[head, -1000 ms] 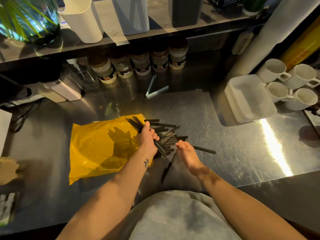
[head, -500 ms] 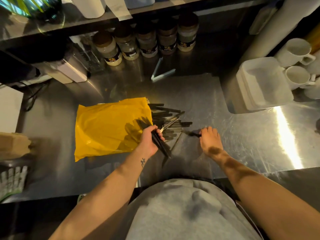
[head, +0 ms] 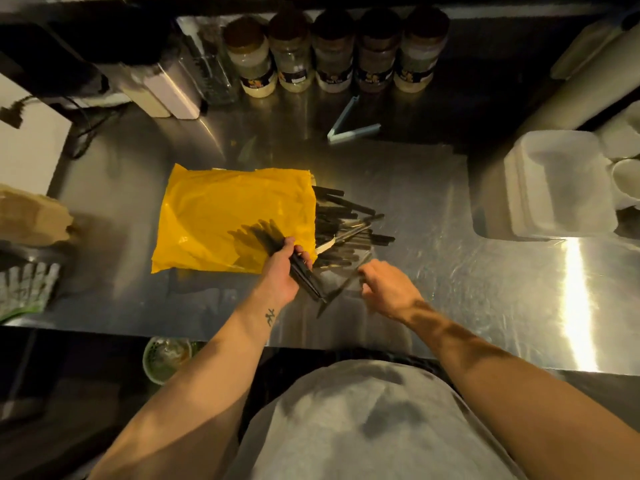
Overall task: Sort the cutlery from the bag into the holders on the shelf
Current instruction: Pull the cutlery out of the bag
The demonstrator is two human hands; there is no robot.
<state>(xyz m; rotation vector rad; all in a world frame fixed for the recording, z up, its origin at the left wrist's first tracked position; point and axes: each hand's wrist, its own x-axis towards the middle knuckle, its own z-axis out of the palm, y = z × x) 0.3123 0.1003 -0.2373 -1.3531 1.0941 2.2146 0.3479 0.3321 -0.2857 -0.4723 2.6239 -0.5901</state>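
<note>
Several black-handled pieces sit bunched in the left hand point(head: 282, 271), its fingers wrapped round the bundle point(head: 311, 282) just as they were half a second back, over the near corner of the yellow bag point(head: 228, 216). The change is in the right hand point(head: 389, 289): it was stretched flat out to the right on a stray piece, and it has now drawn in beside the bundle, fingertips at a knife point(head: 341, 289) lying on the steel counter point(head: 467, 271). Blur hides whether it pinches the knife or only touches it, so I cannot tell. The loose pile point(head: 346, 223) still spills from the bag's mouth, so gathering goes on. The shelf holders have slipped out of view, and sorting looks some way off
</note>
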